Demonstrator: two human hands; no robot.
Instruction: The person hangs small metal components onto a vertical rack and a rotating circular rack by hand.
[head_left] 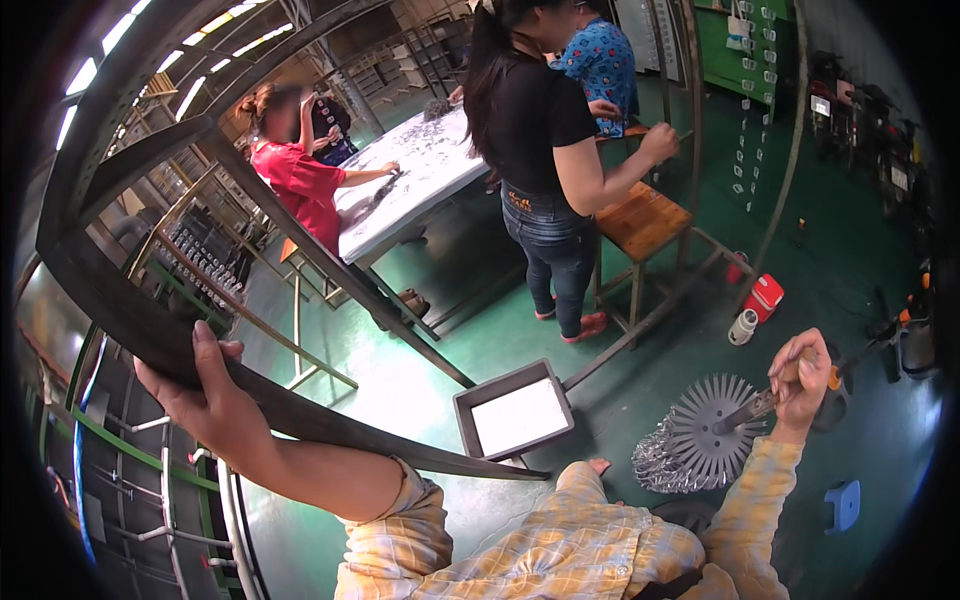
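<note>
My left hand (222,410) is closed on a dark metal frame bar (330,425), its thumb standing up along the bar. The bar curves from the upper left down toward the middle. At the right, my right hand (803,385) has its fingers curled round the tan upper end of a shaft (745,410). That shaft rises from a grey disc (712,420) with many flat radial blades. Shiny small metal pieces (670,465) hang in a dense cluster at the disc's lower left edge; their exact kind is too small to tell.
A grey tray (463,420) with a white bottom sits on the green floor ahead. A person in black (535,120) stands beside a wooden stool (640,222); others work around a white table (420,190). Strings of small pieces (745,120) hang at right, above a red container (764,298). A blue stool (845,505) stands lower right.
</note>
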